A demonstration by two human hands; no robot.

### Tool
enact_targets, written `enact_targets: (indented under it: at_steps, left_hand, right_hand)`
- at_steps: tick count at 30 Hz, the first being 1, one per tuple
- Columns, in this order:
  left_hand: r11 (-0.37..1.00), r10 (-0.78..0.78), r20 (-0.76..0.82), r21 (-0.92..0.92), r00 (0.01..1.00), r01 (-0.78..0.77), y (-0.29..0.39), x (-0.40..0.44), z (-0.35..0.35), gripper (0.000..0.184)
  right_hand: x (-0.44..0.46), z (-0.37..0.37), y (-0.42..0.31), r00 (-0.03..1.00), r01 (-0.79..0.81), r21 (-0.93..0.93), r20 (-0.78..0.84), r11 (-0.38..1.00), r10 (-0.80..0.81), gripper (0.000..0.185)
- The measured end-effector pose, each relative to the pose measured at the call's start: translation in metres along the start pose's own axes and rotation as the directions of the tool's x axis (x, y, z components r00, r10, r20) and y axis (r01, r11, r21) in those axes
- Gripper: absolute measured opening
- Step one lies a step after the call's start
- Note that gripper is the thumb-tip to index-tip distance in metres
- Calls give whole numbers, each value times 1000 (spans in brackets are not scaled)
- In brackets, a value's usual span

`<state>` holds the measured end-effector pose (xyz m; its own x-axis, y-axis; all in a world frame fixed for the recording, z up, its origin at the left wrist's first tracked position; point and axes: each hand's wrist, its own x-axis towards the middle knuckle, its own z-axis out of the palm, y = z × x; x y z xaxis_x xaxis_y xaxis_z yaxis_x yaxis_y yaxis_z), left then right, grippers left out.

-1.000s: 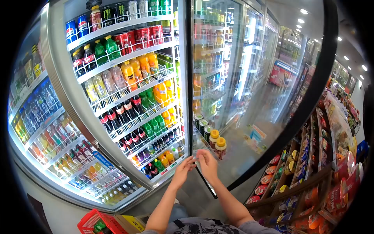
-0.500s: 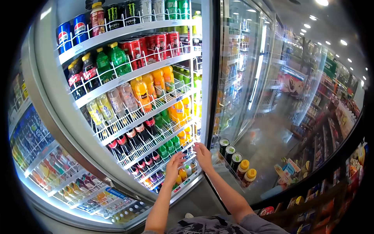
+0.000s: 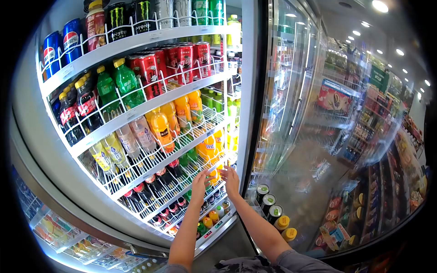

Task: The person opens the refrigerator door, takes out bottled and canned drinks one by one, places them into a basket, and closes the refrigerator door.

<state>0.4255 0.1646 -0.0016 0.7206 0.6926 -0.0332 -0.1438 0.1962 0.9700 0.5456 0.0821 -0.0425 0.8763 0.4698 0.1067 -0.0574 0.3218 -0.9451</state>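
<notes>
My left hand (image 3: 200, 183) reaches toward the lower shelves of an open drinks fridge, its fingers apart and nothing in them. Close by on the right, my right hand (image 3: 230, 181) is open too, fingers stretched forward, with no item held. Just beyond both hands stand orange soda bottles (image 3: 208, 149) on a wire shelf (image 3: 182, 152). Whether the fingertips touch the shelf edge, I cannot tell. Green bottles (image 3: 188, 157) and dark cola bottles (image 3: 174, 167) lie to the left of the hands. Small orange-capped bottles (image 3: 208, 222) sit on the bottom level below.
Upper shelves carry red cans (image 3: 148, 75), green soda bottles (image 3: 127, 82) and black energy drink cans (image 3: 118, 20). The glass door (image 3: 284, 104) stands open on the right. Beside it are several black cans (image 3: 268, 202) and yellow-capped bottles (image 3: 282, 222). Store shelving (image 3: 364, 182) shows through the glass.
The camera view has shifted closer to the fridge, so the shelves look larger. Both hands have moved slightly nearer together, in front of the orange soda bottles, and remain without anything in them.
</notes>
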Motion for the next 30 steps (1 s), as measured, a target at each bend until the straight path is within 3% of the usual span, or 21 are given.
enact_targets:
  at_steps: [11, 15, 17, 19, 22, 25, 27, 30]
  left_hand:
    - [1000, 0, -9, -25, 1000, 0, -32, 143, -22, 41]
    - [999, 53, -41, -4, 998, -53, -38, 179, -19, 46]
    - [998, -46, -77, 46, 996, 49, -26, 189, -15, 46]
    - [998, -41, -65, 49, 997, 44, -30, 210, -17, 46]
    - [989, -125, -115, 60, 985, 132, -33, 227, -9, 43]
    - [986, -62, -32, 153, 998, 66, -67, 252, -23, 40]
    - [975, -93, -3, 200, 996, 92, -74, 251, -27, 40]
    - [970, 92, -18, 226, 996, -86, -72, 238, -21, 45]
  right_hand:
    - [104, 36, 35, 1000, -12, -49, 27, 999, 13, 51]
    - [149, 40, 41, 994, 43, -258, 109, 965, -16, 54]
    - [167, 40, 36, 987, 72, -358, 162, 931, -14, 55]
    - [186, 43, 40, 974, 106, -416, 228, 903, -10, 60]
    - [201, 48, 49, 968, 43, -405, 244, 913, 63, 67]
    - [195, 52, 42, 963, 48, -387, 264, 921, 61, 67]
    - [176, 56, 23, 957, -113, -302, 223, 947, 185, 63]
    - [172, 51, 34, 965, -141, -247, 180, 959, 189, 57]
